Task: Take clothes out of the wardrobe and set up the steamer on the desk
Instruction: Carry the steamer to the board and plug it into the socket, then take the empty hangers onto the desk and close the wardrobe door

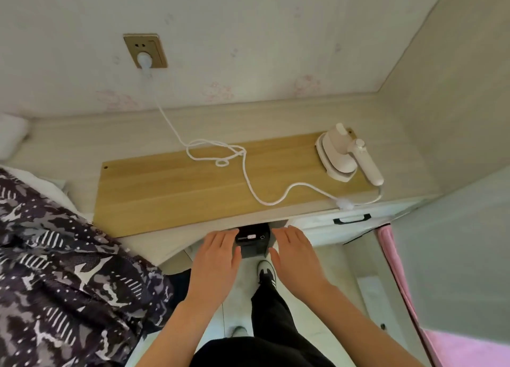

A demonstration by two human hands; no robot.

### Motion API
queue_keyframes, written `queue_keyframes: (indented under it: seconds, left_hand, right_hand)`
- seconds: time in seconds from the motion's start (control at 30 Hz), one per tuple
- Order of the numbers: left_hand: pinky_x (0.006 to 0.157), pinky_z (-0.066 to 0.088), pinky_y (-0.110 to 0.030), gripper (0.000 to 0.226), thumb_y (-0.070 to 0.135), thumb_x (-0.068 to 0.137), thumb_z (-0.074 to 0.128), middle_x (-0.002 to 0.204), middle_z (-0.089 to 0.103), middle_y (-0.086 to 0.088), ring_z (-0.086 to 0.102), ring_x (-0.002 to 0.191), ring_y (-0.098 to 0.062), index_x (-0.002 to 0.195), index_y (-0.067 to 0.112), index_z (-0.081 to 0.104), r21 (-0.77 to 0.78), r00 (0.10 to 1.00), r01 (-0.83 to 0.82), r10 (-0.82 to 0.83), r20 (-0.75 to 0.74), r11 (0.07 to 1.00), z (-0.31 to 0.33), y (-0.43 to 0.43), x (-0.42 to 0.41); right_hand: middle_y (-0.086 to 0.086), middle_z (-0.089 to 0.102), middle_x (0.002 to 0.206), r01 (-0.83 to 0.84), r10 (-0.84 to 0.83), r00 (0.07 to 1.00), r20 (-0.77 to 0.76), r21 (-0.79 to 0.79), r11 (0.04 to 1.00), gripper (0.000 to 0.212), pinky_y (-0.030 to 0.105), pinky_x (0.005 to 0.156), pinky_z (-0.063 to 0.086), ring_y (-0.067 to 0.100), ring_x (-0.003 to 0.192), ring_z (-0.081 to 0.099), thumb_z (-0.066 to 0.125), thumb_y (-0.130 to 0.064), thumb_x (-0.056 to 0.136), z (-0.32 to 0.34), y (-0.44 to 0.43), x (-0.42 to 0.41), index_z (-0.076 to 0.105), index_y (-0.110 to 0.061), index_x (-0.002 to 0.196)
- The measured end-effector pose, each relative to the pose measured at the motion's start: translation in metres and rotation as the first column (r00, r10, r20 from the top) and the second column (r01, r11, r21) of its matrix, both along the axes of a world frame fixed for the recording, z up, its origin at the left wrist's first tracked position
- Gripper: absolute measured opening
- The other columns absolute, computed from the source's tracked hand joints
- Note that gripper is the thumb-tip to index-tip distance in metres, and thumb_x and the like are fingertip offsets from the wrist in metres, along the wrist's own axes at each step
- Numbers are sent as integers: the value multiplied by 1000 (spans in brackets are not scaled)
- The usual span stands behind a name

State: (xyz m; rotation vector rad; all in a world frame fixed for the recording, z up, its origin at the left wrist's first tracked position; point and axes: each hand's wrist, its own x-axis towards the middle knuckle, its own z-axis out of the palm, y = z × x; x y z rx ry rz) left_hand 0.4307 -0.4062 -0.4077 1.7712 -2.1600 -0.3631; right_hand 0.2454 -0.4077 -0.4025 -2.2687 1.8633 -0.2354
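Note:
A white handheld steamer (345, 154) lies at the right end of a light wooden board (171, 190) on the desk. Its white cord (248, 173) loops across the board and its plug (145, 60) sits in the wall socket (146, 50). My left hand (216, 259) and my right hand (298, 259) hover palm-down with fingers apart, just in front of the desk edge, holding nothing. Between them is a small black device (252, 242). A dark patterned garment (63, 270) lies spread at the left.
The desk (82, 140) runs along a floral-papered wall, with a side panel at the right. A white drawer with a black handle (352, 219) sits under the desk's right end. Pink fabric (397, 270) hangs at the right. My legs and shoes stand on the pale floor.

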Motion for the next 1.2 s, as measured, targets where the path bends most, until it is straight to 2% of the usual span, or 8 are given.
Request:
queue_keyframes:
  seconds: [0.23, 0.47, 0.63, 0.77, 0.87, 0.93, 1.03, 1.2]
  left_hand:
    - [86, 52, -33, 38, 20, 89, 63, 113, 64, 0, 56, 111, -19, 126, 13, 58, 77, 987, 160, -160, -11, 984, 7, 67, -13]
    - [80, 54, -31, 38, 21, 85, 66, 107, 65, 3, 57, 105, -18, 121, 12, 61, -38, 904, 426, -423, 66, 904, 20, 101, -60]
    - [94, 50, -36, 37, 25, 89, 57, 116, 63, 3, 55, 114, -20, 125, 13, 59, -41, 819, 571, -565, 98, 820, 17, 138, -111]
    - [107, 39, -35, 40, 29, 93, 50, 127, 60, 1, 51, 125, -21, 130, 13, 55, -60, 744, 667, -659, 112, 743, 14, 183, -161]
    - [110, 32, -33, 47, 36, 97, 33, 135, 56, 0, 47, 131, -21, 134, 14, 51, -43, 697, 716, -710, 101, 697, 13, 227, -203]
    - [110, 29, -31, 51, 39, 96, 31, 138, 53, 0, 44, 134, -21, 136, 14, 50, -28, 676, 736, -732, 83, 677, 13, 259, -232]
    - [110, 33, -33, 51, 39, 96, 31, 140, 52, 0, 42, 135, -21, 137, 15, 50, -7, 642, 766, -765, 51, 643, 12, 310, -274]
    - [103, 42, -36, 47, 34, 93, 40, 134, 58, -2, 48, 131, -22, 131, 13, 57, -2, 609, 793, -793, 15, 609, 14, 380, -330]
  right_hand:
    - [4, 68, 102, 178, -178, 984, -27, 3, 984, 39, 34, 88, 55, 25, 101, 64, 76, -27, 75, 2, 104, -7, 65, -10, 109]
    - [1, 70, 98, 362, -362, 929, -83, -7, 932, 43, 32, 83, 55, 23, 96, 67, 78, -35, 72, 9, 181, -34, 68, -11, 106]
    - [0, 69, 99, 491, -490, 869, -69, -5, 871, 45, 29, 80, 55, 22, 96, 67, 80, -36, 70, 16, 237, -71, 67, -12, 107]
    - [3, 68, 105, 582, -581, 813, -46, 25, 813, 43, 33, 86, 53, 25, 103, 64, 73, -34, 78, 20, 295, -109, 64, -10, 112]
    - [4, 69, 104, 639, -638, 769, -39, 13, 769, 42, 34, 92, 51, 26, 106, 64, 74, -34, 77, 24, 343, -143, 65, -9, 109]
    - [5, 69, 102, 657, -657, 753, -36, -13, 753, 42, 35, 93, 50, 28, 107, 64, 76, -34, 75, 26, 376, -166, 66, -8, 107]
    - [8, 66, 112, 687, -687, 726, -25, -3, 726, 44, 37, 98, 46, 30, 118, 57, 69, -33, 82, 24, 426, -199, 61, -6, 116]
    - [11, 51, 136, 732, -735, 677, 20, 78, 677, 48, 40, 113, 31, 32, 138, 34, 50, -31, 95, 24, 500, -245, 44, -5, 136]
